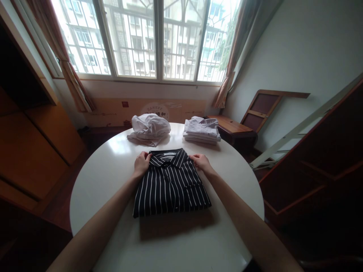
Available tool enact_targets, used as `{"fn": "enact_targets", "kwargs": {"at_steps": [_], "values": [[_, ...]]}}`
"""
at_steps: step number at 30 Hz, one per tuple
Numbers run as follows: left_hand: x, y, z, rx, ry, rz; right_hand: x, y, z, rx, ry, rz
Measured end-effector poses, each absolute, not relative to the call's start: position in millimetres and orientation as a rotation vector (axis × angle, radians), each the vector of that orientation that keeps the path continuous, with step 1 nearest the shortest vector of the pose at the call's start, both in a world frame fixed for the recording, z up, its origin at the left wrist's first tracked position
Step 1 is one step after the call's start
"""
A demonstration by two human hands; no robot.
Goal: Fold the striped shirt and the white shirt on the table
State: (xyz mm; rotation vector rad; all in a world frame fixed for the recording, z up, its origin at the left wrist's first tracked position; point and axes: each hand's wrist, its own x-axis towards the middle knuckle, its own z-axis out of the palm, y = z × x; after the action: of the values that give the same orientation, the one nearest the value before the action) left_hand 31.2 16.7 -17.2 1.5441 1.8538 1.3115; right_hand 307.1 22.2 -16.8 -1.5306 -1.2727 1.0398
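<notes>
A black shirt with white stripes [171, 185] lies folded into a rough rectangle, its collar at the far end. My left hand [141, 163] pinches its far left corner beside the collar. At the far right corner, the fingers of my right hand [200, 161] are closed on the shirt's shoulder edge. The near edge of the shirt casts a shadow on the table and seems slightly raised. Beyond it sit a crumpled white garment [150, 128] on the left and a stack of folded white shirts [202, 131] on the right.
Everything rests on a round white table [93, 189]. Behind it are a barred window and a wide printed cardboard box [110, 111]. A low wooden cabinet [231, 126] stands at the back right, with a pale ladder [286, 139] leaning nearby. Wooden cupboards [34, 151] line the left.
</notes>
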Motion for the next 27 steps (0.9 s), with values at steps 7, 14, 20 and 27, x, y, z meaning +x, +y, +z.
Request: {"fn": "enact_targets", "kwargs": {"at_steps": [7,14,20,27], "values": [[30,19,-19,1.604,1.866,1.236,296,49,-14,-1.465,-1.607,0.785],[29,17,-18,1.619,1.865,1.252,286,52,-14,-1.437,-1.637,0.713],[23,20,-12,1.652,1.764,1.109,289,33,-12,-1.491,-1.63,0.684],[18,19,-12,1.786,1.554,0.888,281,18,-4,-1.604,-1.686,0.835]]}}
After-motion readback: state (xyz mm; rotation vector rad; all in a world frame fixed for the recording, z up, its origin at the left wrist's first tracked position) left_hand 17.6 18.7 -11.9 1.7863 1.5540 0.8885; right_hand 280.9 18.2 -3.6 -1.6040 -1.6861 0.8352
